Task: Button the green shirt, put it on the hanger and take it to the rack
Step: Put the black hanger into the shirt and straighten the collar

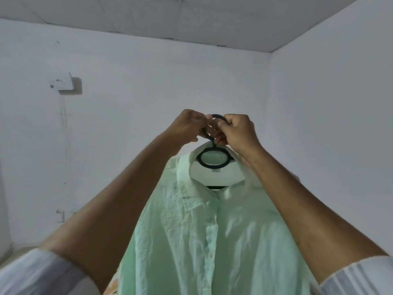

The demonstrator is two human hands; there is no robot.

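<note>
Pale green linen shirt, buttoned, hangs on a dark plastic hanger held up at centre. Left hand and right hand both grip its hook, fingers curled round it, before the far white wall.

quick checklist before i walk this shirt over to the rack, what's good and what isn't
1. Pale green linen shirt sits on the dark plastic hanger: ok, the collar wraps the hanger's ring.
2. Front buttoned: ok as far as the placket shows; the bottom edge is out of frame.
3. Hook held: ok, left hand and right hand both grip the hanger's hook.
4. Shoulders seated evenly: cannot tell, both forearms cover them.
5. Rack located: cannot tell, only white walls and a white wall-mounted box are in view.
</note>
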